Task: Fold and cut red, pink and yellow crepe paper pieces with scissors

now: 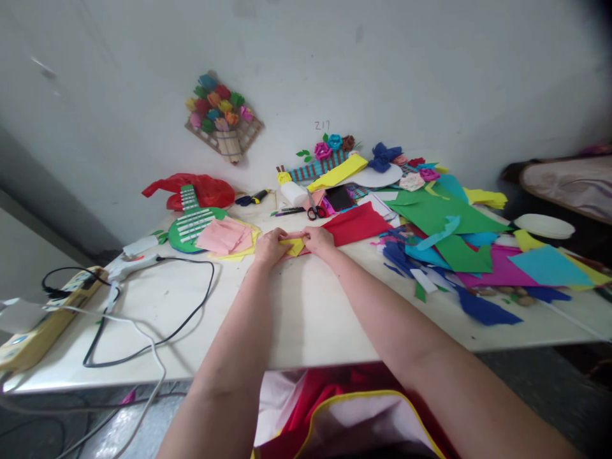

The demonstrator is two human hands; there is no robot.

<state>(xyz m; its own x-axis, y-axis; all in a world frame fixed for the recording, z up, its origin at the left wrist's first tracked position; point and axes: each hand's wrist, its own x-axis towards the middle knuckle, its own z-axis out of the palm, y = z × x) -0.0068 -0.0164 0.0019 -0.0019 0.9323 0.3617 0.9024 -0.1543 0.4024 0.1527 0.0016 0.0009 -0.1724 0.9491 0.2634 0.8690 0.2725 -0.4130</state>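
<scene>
My left hand (271, 246) and my right hand (318, 241) are close together over the table, fingers closed on the two ends of a small strip of pink paper (292, 235). The strip lies level between them; whether it is folded or rolled is too small to tell. Just below it is a yellow piece of paper (291, 247). Red paper (357, 224) lies to the right of my right hand. Left of my left hand rests a stack of pink paper pieces (224, 235). Black-and-red scissors (315, 210) lie just beyond my hands.
A green guitar-shaped craft (179, 234) and red plastic (205, 190) lie at the left. A glue gun (136, 264), its cables and a power strip (52, 312) occupy the left end. Colored paper scraps (454, 213) cover the right side. Paper flowers (322, 150) stand along the wall.
</scene>
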